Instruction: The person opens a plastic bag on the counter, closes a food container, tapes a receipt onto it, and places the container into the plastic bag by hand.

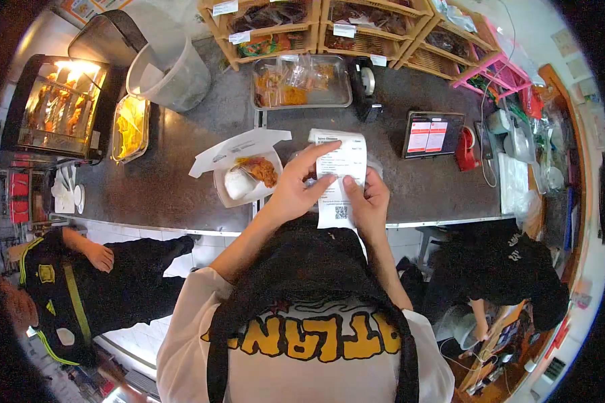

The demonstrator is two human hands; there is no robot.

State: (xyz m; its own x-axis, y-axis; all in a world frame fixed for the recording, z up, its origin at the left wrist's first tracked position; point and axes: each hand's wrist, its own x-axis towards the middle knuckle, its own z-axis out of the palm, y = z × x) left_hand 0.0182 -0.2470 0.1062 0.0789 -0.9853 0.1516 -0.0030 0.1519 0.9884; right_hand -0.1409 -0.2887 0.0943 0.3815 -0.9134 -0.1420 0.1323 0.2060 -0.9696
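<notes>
A long printed receipt (341, 161) with a square code at its lower end is held upright between both hands above the front of the counter. My left hand (301, 180) grips its left side, with thumb and fingers across the print. From the lower right, my right hand (368, 201) pinches the paper with the thumb on its face. Just left of my left hand stands an open white takeaway box (223, 193), holding a white rounded mound and a piece of fried chicken (262, 170). Something clear and plastic sits partly hidden behind the receipt.
Along the back are a metal tray (302, 102) with plastic bags, a tape dispenser (368, 91) and wooden racks (319, 40). A tablet (432, 134) stands right; a bucket (165, 80), foil tray (131, 127) and lit display case (57, 107) stand left. People are on both sides.
</notes>
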